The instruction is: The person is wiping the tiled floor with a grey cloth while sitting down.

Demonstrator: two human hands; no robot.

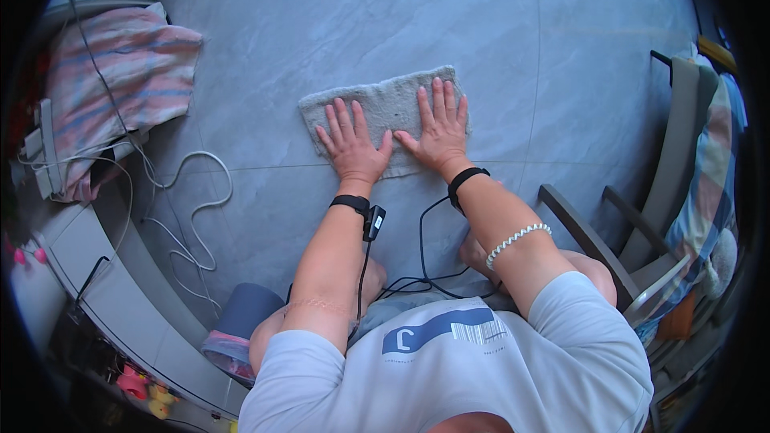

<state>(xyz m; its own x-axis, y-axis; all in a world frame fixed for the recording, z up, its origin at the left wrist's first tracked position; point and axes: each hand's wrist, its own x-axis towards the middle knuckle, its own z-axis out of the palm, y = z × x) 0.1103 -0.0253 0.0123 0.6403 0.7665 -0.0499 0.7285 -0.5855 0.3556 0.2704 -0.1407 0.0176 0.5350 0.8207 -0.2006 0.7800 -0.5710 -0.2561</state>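
A folded grey cloth (390, 107) lies flat on the grey tiled floor in front of me. My left hand (355, 145) rests palm down on its left part, fingers spread. My right hand (442, 126) lies palm down on the right part, its fingers also apart. The two thumbs point toward each other near the cloth's lower middle, close together. Neither hand grips the cloth. Each wrist wears a black strap with a black cable, and a white coiled band circles my right forearm.
White cables (210, 210) lie loose on the floor at left, beside a pink and blue striped cloth (126, 66). A blue-grey bin (249, 310) stands by my left knee. Grey chair legs (592, 243) and a checked cloth (710, 174) are at right. Black cable (423, 240) loops near my feet.
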